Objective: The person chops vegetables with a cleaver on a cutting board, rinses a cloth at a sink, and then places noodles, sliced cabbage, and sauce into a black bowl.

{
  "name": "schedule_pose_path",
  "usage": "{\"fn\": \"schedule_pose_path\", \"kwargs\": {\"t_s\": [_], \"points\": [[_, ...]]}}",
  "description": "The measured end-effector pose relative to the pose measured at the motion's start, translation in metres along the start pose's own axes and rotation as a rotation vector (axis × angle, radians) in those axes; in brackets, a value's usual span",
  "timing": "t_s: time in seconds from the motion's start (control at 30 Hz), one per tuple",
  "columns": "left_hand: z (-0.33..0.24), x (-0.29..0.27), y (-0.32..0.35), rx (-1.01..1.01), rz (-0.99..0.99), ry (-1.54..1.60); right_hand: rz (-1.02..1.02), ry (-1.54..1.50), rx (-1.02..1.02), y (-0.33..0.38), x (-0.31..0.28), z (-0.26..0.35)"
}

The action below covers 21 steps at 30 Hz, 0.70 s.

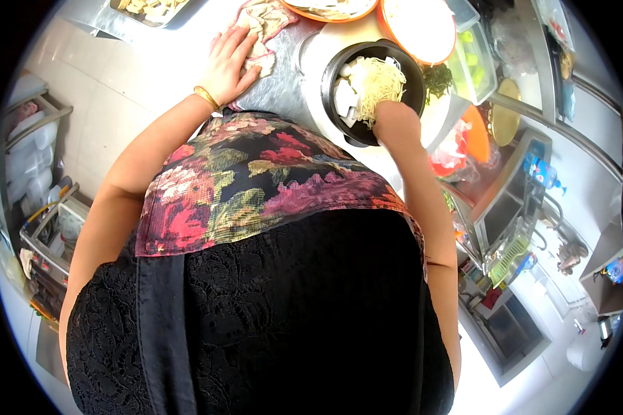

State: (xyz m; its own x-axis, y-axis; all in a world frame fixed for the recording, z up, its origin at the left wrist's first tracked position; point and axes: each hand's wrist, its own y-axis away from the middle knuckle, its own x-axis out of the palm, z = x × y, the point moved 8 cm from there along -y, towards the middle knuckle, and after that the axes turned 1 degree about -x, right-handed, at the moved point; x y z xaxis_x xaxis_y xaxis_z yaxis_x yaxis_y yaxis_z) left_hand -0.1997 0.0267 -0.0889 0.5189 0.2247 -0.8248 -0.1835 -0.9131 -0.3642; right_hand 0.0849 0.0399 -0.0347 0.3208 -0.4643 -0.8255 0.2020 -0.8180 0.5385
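A black pot [334, 126] stands on a round pale board [314, 83] at the counter's edge, just right of the middle. Inside it, pale thin noodles [377, 79] lie in a heap over white chunks [344, 97] whose kind I cannot make out. My right hand [396, 126] reaches over the pot's near right rim, its fingers curled closed at the lower edge of the noodles; the fingertips are partly hidden. To the left, my left hand [232, 62] lies flat with its fingers apart, partly on a crumpled beige cloth [264, 34] with a pink edge.
Orange-rimmed bowls [452, 50] crowd the pot's far side. Dark green shreds [437, 80] lie to its right, beside a clear plastic box [479, 69] of green pieces. A metal tray [171, 15] of yellowish pieces sits far left. Wire racks [38, 117] stand left; a metal rail [567, 126] runs right.
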Motion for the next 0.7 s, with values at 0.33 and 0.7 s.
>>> {"fn": "schedule_pose_path", "kwargs": {"t_s": [0.33, 0.7], "points": [[0.002, 0.000, 0.002, -0.007, -0.011, 0.031, -0.369, -0.871, 0.231, 0.027, -0.100, -0.102], [-0.001, 0.000, 0.000, 0.001, 0.007, -0.003, -0.607, -0.434, -0.223, 0.026, -0.091, -0.050]]}}
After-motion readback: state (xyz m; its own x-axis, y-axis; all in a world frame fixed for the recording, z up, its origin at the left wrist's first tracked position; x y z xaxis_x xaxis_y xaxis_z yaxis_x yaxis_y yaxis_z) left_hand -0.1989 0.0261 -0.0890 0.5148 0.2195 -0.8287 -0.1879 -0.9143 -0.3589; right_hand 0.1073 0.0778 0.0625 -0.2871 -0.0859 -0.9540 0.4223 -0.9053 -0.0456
